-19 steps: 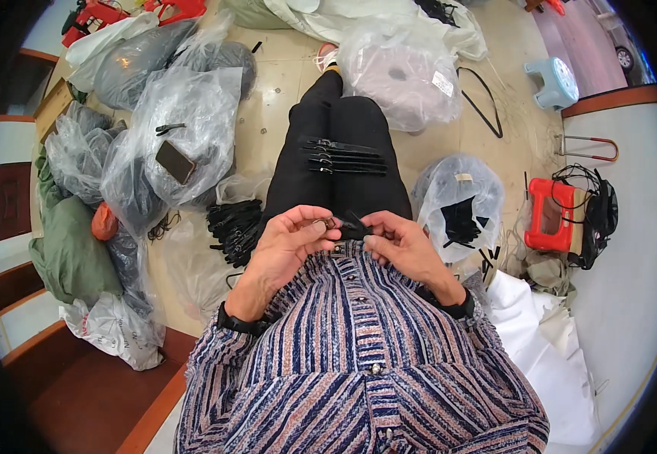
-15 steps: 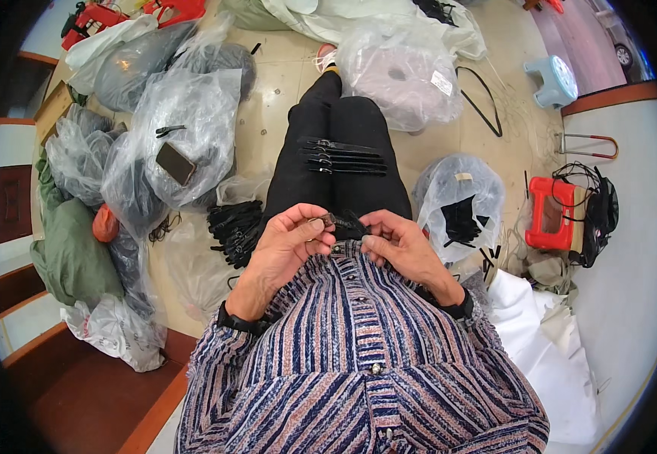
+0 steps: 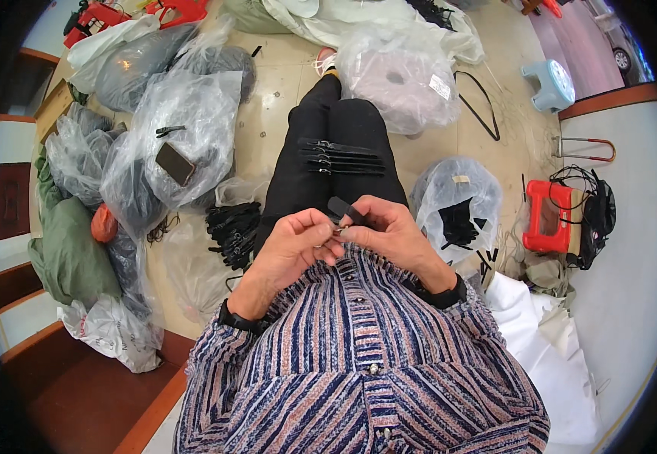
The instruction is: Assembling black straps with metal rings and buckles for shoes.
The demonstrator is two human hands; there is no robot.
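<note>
Above my lap, both hands are closed and nearly touching at the fingertips. My right hand (image 3: 395,231) pinches a short black strap (image 3: 348,212), whose flat, rounded end sticks up past the fingers. Against it, the fingertips of my left hand (image 3: 296,244) are pinched on a small metal buckle (image 3: 338,228), mostly covered by the fingers. Across my thighs lies a row of several black straps (image 3: 347,160) with metal pieces at their left ends. A heap of black straps (image 3: 234,234) is beside my left thigh. To my right, a clear plastic bag (image 3: 443,175) stands open with black straps inside.
At left, a phone (image 3: 175,164) and a small black strap (image 3: 169,131) lie on plastic-wrapped bundles. Ahead sits a bagged pinkish roll (image 3: 398,79). A blue stool (image 3: 549,85) and a red plastic stool (image 3: 548,216) stand at right, near a white wall.
My right hand has moved slightly left and up, turning the strap so its flat end points upward. My left hand has stayed near it, its fingers shifting to the metal part.
</note>
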